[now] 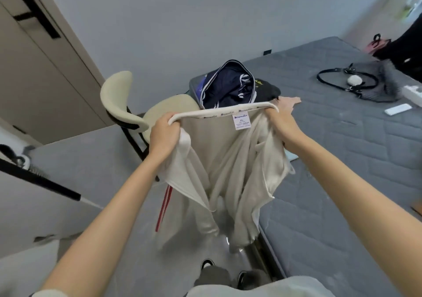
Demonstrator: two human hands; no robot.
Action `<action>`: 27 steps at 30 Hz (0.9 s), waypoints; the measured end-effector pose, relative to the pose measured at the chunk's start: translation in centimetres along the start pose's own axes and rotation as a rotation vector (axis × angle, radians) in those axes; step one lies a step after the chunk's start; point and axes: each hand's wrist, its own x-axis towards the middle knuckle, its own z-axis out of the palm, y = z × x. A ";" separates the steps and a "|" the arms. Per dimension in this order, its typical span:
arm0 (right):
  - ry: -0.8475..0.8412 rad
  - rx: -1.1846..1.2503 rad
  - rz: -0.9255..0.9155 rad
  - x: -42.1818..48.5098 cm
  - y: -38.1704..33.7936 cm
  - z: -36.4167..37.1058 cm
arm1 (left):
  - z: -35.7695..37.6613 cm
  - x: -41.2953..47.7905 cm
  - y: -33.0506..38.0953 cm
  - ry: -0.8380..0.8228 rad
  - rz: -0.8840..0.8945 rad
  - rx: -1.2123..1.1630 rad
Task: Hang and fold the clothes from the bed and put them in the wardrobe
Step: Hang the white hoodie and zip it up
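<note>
One pair of cream trousers (228, 159) hangs legs-down beside the bed (342, 148), waistband stretched level between left hand (164, 134) and right hand (282, 120), fingers clamped on it

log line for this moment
step: holding up cream garment | left hand: grips its labelled band | right hand: grips band | dark clothes: on bed

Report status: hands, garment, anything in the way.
Left hand, right hand: both grip waistband of cream fabric trousers, stretched. Legs hang beside grey quilted mattress. Cream padded chair just beyond.
</note>
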 end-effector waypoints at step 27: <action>1.724 0.102 0.112 -23.6 2.6 -0.8 | 8.6 -4.2 9.4 -0.850 0.379 -0.481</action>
